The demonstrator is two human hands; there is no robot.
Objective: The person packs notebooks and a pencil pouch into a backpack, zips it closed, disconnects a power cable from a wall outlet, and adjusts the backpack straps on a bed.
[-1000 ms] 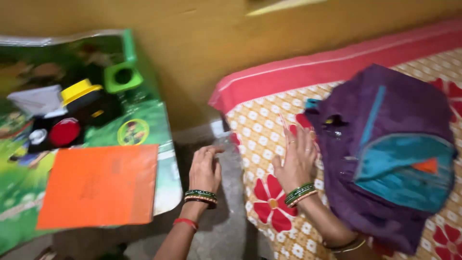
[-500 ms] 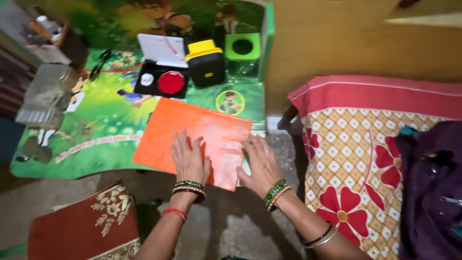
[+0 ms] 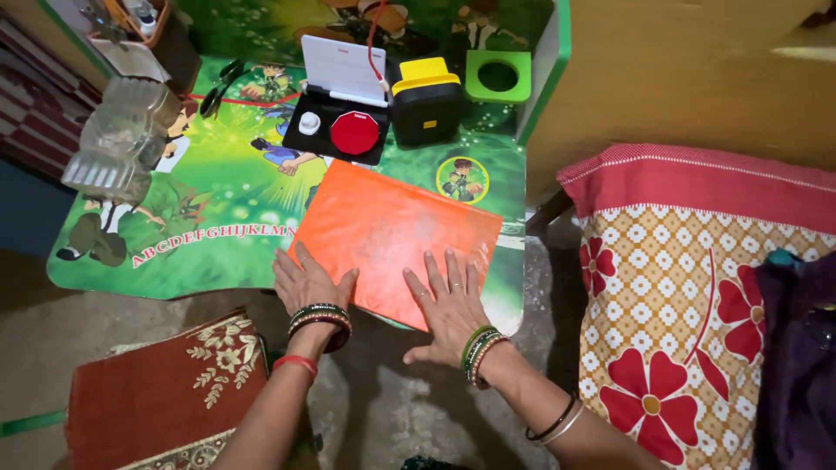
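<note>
Orange folder (image 3: 396, 239) lies flat on green cartoon-print table (image 3: 200, 226), near edge overhanging slightly. Left hand (image 3: 305, 283) flat, fingers spread, at its near-left corner; right hand (image 3: 448, 305) palm down on near edge; neither grips. Purple cloth (image 3: 797, 348) on bed (image 3: 670, 287) cut off at right. Clear jars (image 3: 122, 139) blurred.

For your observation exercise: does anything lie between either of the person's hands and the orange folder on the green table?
Nothing visible does. The left hand and right hand both rest flat on the orange folder, at its near edge.
</note>
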